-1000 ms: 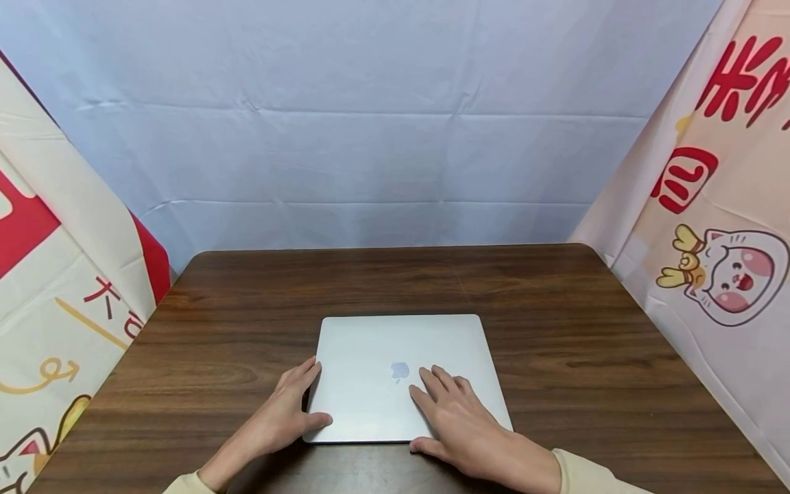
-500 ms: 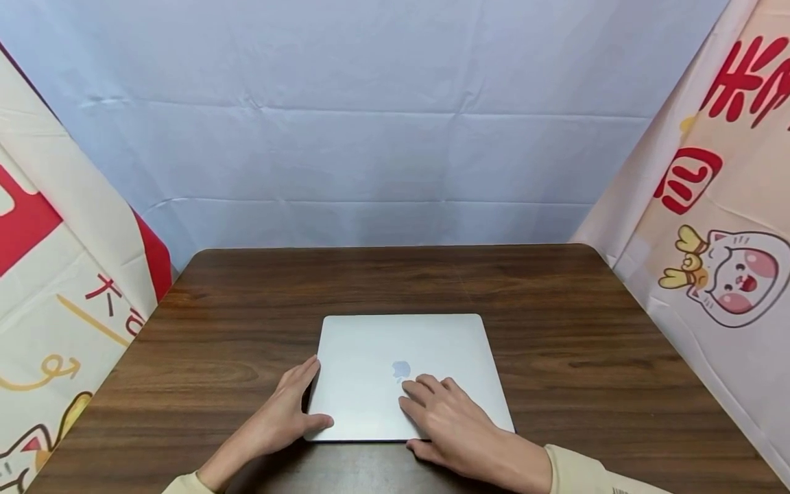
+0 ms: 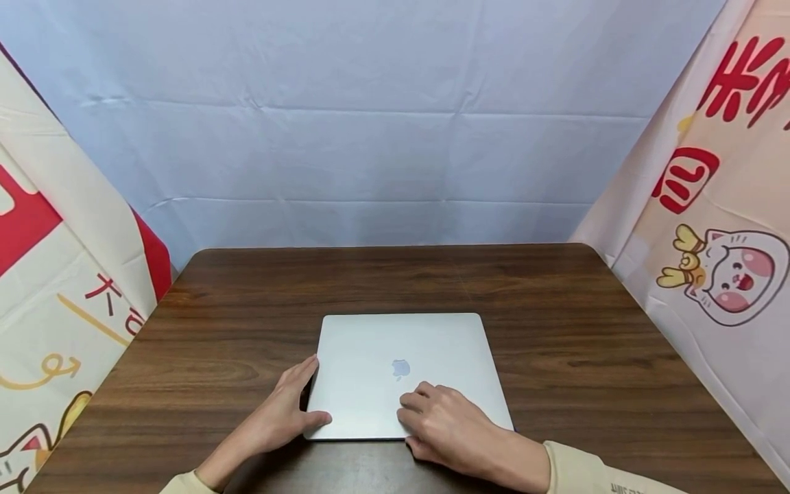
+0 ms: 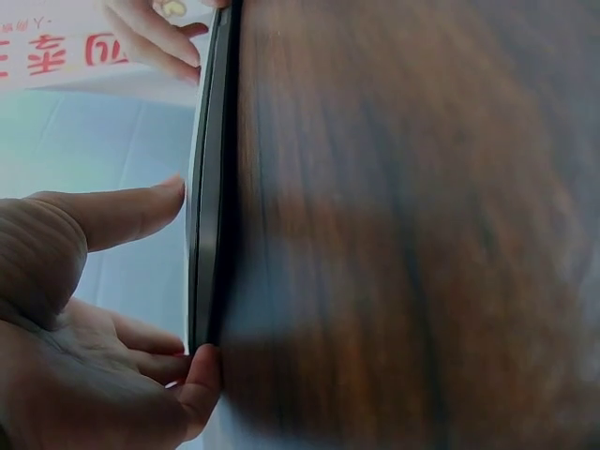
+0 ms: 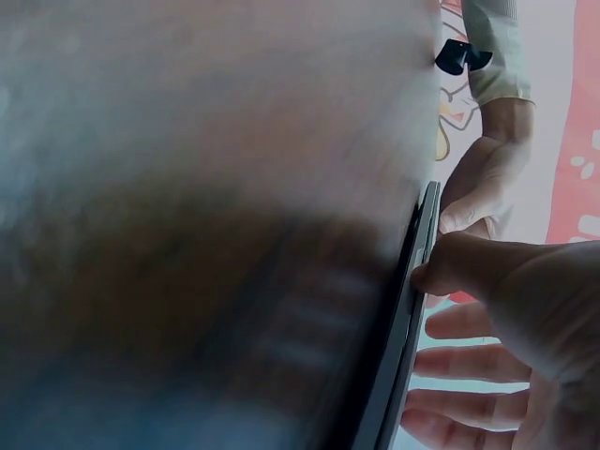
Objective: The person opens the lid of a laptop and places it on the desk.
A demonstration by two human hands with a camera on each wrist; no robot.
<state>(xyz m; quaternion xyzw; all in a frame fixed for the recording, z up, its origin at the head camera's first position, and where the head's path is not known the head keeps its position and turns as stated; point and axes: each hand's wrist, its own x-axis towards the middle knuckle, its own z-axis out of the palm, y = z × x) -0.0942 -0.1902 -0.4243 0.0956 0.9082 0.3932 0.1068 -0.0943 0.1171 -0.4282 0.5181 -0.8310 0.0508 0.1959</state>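
Note:
A silver laptop [image 3: 361, 357] with an apple logo lies closed on the dark wooden table [image 3: 247, 295]. My left hand [image 3: 280, 415] rests at its left edge, thumb on the lid near the front corner and fairly straight fingers along the side. The left wrist view shows that thumb against the lid [image 4: 208, 187] and the little finger by the side. Over the front edge, right of centre, my right hand [image 3: 453, 429] has its fingers curled on the lid. Its thumb presses the edge at the lid seam, as the right wrist view of the laptop [image 5: 412, 281] shows.
A pale blue cloth [image 3: 370, 137] hangs behind the table. Printed cloths stand on both sides, the left one [image 3: 62, 274] with red shapes, the right one [image 3: 728, 274] with a cartoon cat.
My right hand has slid slightly left and towards the front edge, and its fingers have curled in. The left hand and the laptop have hardly moved.

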